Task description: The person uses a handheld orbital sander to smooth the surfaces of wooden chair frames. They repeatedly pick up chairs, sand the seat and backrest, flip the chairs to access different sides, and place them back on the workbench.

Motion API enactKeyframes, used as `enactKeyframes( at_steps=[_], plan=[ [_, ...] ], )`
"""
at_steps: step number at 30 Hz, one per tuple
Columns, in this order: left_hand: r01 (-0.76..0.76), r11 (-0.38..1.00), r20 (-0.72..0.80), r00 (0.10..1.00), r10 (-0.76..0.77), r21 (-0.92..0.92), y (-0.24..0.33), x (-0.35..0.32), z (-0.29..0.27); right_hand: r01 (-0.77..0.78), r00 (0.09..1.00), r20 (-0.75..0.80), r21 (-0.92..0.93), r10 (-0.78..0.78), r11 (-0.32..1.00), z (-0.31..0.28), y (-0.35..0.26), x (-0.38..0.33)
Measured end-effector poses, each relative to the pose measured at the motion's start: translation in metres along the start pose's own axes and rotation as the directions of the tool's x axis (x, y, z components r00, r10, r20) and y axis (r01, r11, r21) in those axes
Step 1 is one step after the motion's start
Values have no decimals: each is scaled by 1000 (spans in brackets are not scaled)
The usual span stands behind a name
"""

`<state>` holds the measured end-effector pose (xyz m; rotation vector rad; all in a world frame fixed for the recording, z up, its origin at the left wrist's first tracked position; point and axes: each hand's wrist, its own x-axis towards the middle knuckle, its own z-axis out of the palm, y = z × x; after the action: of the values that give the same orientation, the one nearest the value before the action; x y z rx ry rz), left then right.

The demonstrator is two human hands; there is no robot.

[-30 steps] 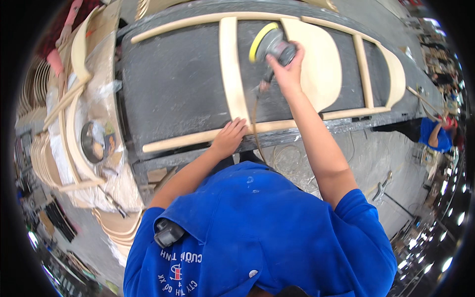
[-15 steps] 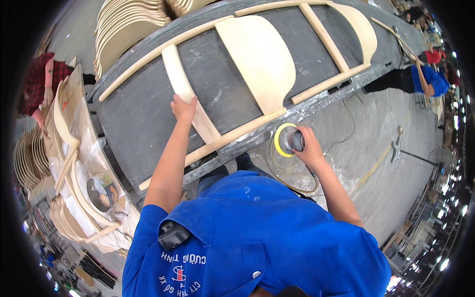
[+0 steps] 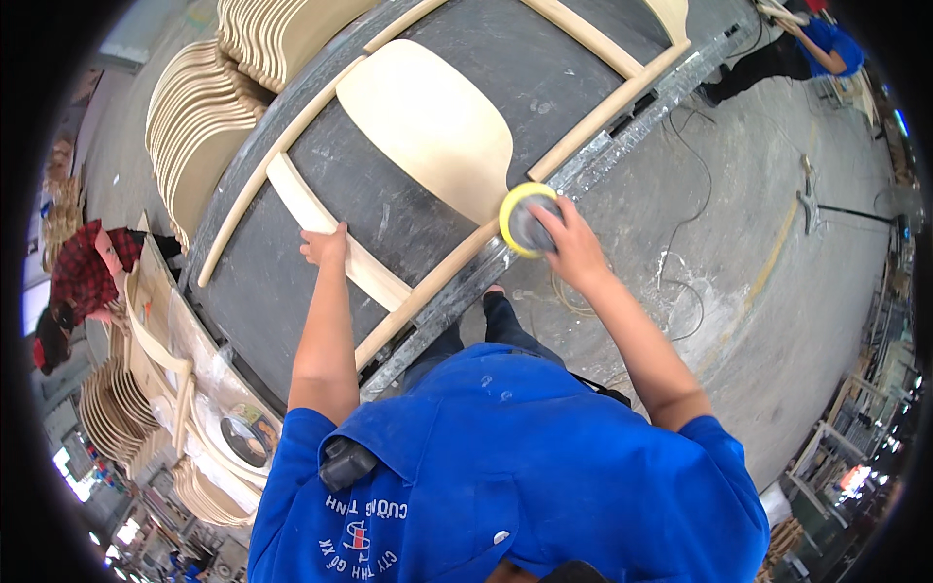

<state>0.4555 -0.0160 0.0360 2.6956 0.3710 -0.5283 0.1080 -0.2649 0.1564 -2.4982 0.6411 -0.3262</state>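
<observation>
A pale wooden chair-back frame lies on the dark worktable (image 3: 316,321), with a broad curved back panel (image 3: 423,121), a narrower crosspiece (image 3: 374,277) and a round post (image 3: 428,287) along the near edge. My left hand (image 3: 326,245) is closed round the middle of the crosspiece. My right hand (image 3: 575,241) grips a round orbital sander (image 3: 530,222) with a yellow-edged pad. The sander is tilted at the near post's right end, beside the panel's corner. Whether the pad touches the wood I cannot tell.
Another wooden frame (image 3: 593,39) lies farther right on the table. Stacked curved panels (image 3: 199,126) stand beyond its far edge. At left, a person in a checked shirt (image 3: 92,267) stands by a second table with wooden parts. Another person in blue (image 3: 826,49) works far right. A cable (image 3: 671,228) trails across the floor.
My right hand has brought the sander up and left, from beside the table to the frame's near post. My left hand stays on the crosspiece while the view has turned and shifted.
</observation>
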Motion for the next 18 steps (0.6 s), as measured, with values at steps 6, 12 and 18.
enactKeyframes(
  at_steps=[6, 12, 18],
  plan=[
    [-53, 998, -46, 998, 52, -23, -2, 6, 0, 77, 980, -175, -100, -94, 992, 25, -6, 101],
    [-135, 989, -39, 990, 132, -67, -10, 23, 5, 65, 992, -102, -140, -79, 988, 38, 8, 74],
    [-92, 915, 138, 978, 158, -392, -21, 37, -2, -185, 983, 33, 113, 183, 976, 3, 22, 6]
  ],
)
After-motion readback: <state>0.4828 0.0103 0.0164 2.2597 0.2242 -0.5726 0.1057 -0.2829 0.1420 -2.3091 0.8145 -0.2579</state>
